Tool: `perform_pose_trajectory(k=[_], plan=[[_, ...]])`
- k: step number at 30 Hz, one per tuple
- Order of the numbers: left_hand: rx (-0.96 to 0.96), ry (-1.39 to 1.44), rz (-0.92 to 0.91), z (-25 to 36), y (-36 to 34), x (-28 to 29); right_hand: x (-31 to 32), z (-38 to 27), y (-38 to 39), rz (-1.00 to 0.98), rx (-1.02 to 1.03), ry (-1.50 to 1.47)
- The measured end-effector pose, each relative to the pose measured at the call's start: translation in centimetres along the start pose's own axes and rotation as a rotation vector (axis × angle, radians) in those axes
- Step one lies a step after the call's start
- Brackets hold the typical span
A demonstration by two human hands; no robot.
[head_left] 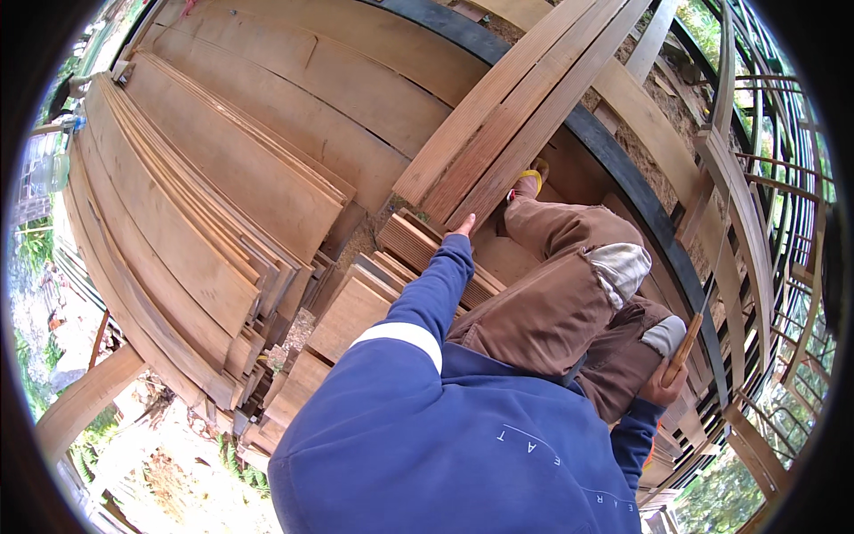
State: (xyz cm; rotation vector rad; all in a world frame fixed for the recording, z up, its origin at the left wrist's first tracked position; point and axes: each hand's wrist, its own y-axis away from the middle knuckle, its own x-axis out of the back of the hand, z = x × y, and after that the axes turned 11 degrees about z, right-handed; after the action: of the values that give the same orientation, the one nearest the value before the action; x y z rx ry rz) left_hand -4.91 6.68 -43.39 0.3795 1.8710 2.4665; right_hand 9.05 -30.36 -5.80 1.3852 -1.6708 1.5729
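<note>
- The left hand [461, 229] is at the near end of three long wooden beams [516, 111], and it touches, as it seems, the lower corner of this end.
- Of the left hand I see the thumb side; the other fingers are mostly hidden, so I cannot tell if they are spread or pressed together.
- The three beams lie side by side, and they cross over a dark curved bar [614, 147] in the upper part of the view.
- The right hand [663, 387] is well apart from the beams, beside the right knee. Its fingers are bent around the wooden handle [683, 351] of a tool.
- From this handle a thin rod [719, 245] goes up toward the upper right; its far end I cannot tell clearly.
- Just below the left hand there are ribbed boards [414, 240], and next to them shorter boards [351, 316] in a stack.
- On the left side lies a large pile of thin boards [213, 160].
- The person wears a blue top [436, 454] and brown trousers [534, 267]; a foot [532, 182] with a yellow strap is near the beams.
</note>
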Motion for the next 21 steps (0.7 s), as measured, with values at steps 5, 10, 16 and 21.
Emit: perform_pose_trajectory(k=[5,10,16,21], plan=[[-0.067,0.078,-0.093,-1.1,-1.5,0.1,-0.1,-0.1,-0.6,0.01,0.032,0.003],[-0.093,-0.005,-0.073,-0.8,-1.0,-0.2,0.2,-0.9,-0.4,-0.004,-0.019,0.0],[-0.096,-0.013,-0.01,-0.5,-1.1,-0.2,0.2,-0.6,-0.7,-0.006,0.042,-0.023],[-0.109,-0.021,-0.039,-0.7,-1.2,-0.1,0.1,-0.7,-0.9,-0.007,0.041,-0.025]])
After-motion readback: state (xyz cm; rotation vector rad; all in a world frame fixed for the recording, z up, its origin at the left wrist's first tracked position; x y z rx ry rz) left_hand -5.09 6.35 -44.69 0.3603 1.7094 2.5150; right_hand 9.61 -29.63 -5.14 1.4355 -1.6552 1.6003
